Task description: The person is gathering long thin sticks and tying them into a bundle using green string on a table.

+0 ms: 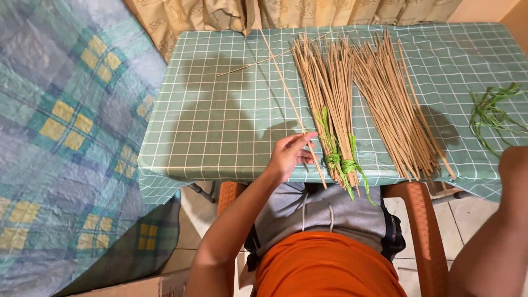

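Left hand (290, 155) pinching single stick (291, 102); tied stick bundle (330, 104) just right of it. My right hand out of view, grip unknowable.

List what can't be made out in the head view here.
- Right hand: cut off by the right edge; only the forearm and wrist show, so its grip is unknown.
- Left hand: seen from the back; finger contact with the single stick is unclear.
- Tied bundles: how the green ties are knotted is too small to tell.
- Chair: seat hidden by the person's lap.
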